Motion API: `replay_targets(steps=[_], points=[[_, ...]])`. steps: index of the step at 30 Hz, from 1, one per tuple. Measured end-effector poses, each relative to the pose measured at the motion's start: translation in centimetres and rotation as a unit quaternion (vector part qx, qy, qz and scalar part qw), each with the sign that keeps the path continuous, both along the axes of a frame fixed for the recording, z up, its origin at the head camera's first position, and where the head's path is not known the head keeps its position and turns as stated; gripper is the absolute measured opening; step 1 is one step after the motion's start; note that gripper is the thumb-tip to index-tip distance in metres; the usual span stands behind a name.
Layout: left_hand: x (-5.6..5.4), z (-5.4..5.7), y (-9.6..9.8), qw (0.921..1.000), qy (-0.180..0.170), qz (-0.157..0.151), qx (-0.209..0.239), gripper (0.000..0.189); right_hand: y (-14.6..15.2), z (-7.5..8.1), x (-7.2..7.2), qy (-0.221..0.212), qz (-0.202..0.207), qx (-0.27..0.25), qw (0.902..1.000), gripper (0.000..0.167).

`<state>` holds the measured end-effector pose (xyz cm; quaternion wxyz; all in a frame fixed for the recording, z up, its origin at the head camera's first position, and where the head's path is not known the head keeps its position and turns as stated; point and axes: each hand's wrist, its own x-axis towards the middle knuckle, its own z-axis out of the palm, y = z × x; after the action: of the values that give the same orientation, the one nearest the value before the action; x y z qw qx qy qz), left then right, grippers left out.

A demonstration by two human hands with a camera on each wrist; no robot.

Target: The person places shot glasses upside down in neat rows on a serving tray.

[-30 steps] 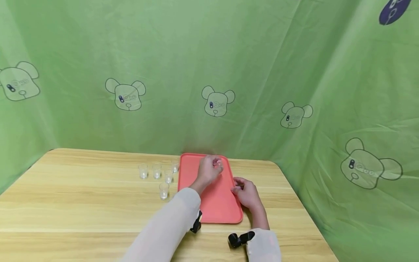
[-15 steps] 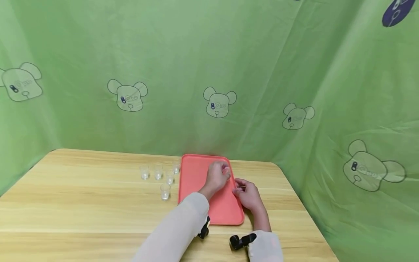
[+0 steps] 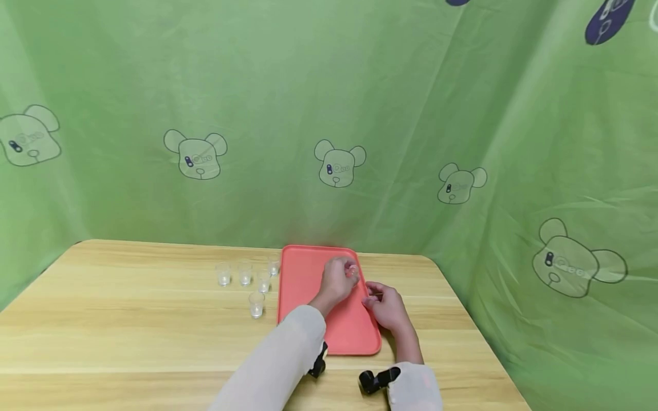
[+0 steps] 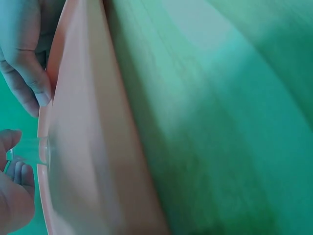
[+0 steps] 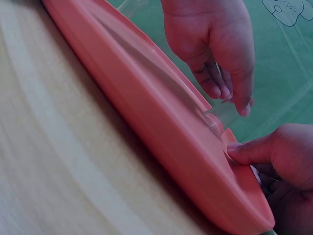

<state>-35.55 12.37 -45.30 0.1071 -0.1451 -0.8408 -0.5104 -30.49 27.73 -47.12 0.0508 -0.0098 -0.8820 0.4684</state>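
Observation:
In the head view a red tray point(image 3: 303, 285) lies on the wooden table. My left hand point(image 3: 336, 279) reaches across it and pinches a small clear shot glass point(image 3: 352, 270) near the tray's right side. The right wrist view has that glass point(image 5: 222, 116) standing with its base at the tray floor, fingertips of the left hand point(image 5: 212, 46) round its upper part. My right hand point(image 3: 389, 305) grips the tray's right rim. Its thumb point(image 5: 244, 151) lies over the rim, and its other fingers curl outside, partly hidden.
Left of the tray, several clear shot glasses stand on the table, the nearest glass point(image 3: 256, 305) in front and another glass point(image 3: 273, 266) close to the tray's edge. A green printed curtain point(image 3: 277, 188) hangs behind the table point(image 3: 128, 319) and along its right side.
My left hand has moved right and slightly nearer over the tray with the shot glass, and hardly moves in the last half second. The right hand stays at the rim.

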Motion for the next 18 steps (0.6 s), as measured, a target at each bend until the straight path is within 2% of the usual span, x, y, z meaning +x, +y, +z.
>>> replay_targets(steps=[3,6,10,12,15,18], points=[[0.0,0.2,-0.3,0.9999,-0.001,-0.002,-0.016,0.029,-0.1,0.0,-0.1,0.001,0.002,0.001,1.0000,0.043],[-0.1,1.0,-0.7,0.9995,-0.010,-0.015,-0.025,0.036,-0.1,-0.1,-0.1,0.004,0.003,0.004,1.0000,0.043],[0.1,3.2,-1.5,0.9988,-0.017,-0.034,-0.032,0.037,-0.1,0.0,-0.1,0.002,0.006,0.003,1.0000,0.044],[0.2,4.4,-2.0,0.9983,-0.007,-0.041,-0.041,0.038,-0.1,0.1,-0.1,0.000,0.008,0.002,1.0000,0.044],[0.3,6.1,-2.8,0.9961,0.028,-0.056,-0.063,0.039,-0.1,0.2,0.0,0.001,0.007,0.004,1.0000,0.043],[0.5,7.7,-3.8,0.9922,0.041,-0.079,-0.087,0.041,0.0,0.2,0.1,-0.001,0.005,0.002,1.0000,0.043]])
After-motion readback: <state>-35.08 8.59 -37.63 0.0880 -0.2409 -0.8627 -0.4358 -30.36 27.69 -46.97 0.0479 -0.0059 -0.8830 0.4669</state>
